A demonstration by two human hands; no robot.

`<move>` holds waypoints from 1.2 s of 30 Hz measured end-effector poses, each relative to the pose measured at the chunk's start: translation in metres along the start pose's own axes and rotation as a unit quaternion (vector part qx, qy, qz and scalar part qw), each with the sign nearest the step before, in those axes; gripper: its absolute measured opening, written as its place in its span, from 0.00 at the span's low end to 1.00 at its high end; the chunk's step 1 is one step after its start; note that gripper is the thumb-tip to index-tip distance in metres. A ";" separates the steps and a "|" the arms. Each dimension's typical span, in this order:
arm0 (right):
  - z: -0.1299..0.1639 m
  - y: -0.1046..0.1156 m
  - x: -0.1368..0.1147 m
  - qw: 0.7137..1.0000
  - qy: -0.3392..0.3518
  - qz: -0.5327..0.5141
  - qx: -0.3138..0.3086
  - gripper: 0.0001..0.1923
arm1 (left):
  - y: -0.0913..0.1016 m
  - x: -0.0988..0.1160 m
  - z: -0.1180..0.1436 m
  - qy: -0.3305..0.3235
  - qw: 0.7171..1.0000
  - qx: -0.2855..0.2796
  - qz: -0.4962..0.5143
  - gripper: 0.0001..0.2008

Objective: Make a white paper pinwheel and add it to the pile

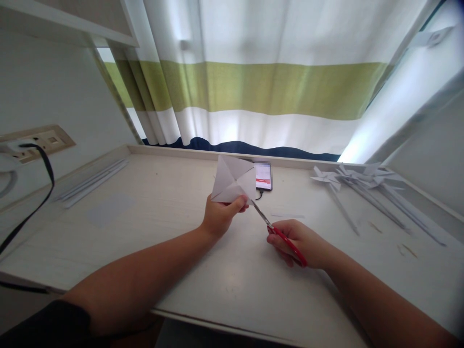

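Phone (264, 176), one: my landmark, its left part hidden behind the paper square (234, 176). Paper square, one: left of the phone, lower edge gripped by the left hand (225, 212), fingers partly covered. Scissors (290, 245), one pair: nearer the wearer than the phone, handles in the grip of the right hand (310, 238); I cannot make out the blade tips. Pinwheels (373, 178): right of the phone, at least three, overlapping. Paper rods (96, 181): far left of the phone, count unclear.
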State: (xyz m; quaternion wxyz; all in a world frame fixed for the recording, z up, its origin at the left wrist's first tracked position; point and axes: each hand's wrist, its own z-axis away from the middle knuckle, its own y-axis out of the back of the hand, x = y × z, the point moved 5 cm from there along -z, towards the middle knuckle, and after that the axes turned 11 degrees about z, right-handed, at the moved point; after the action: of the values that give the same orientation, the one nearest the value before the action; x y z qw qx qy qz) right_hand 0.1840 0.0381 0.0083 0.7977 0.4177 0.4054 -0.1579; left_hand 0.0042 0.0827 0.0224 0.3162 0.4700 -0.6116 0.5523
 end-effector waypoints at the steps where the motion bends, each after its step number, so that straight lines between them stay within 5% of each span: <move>1: 0.000 0.000 0.000 1.000 0.000 0.002 0.000 0.16 | 0.000 0.000 0.000 -0.001 1.000 0.000 -0.001 0.12; 36: 0.001 0.007 -0.003 0.990 0.030 0.131 0.044 0.17 | 0.001 0.000 0.000 0.003 0.999 -0.043 -0.032 0.10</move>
State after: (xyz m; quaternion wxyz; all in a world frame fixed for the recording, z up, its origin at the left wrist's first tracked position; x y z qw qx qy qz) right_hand 0.1869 0.0410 0.0152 0.7798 0.5067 0.3633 -0.0570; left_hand 0.0036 0.0831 0.0221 0.3554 0.4732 -0.6185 0.5170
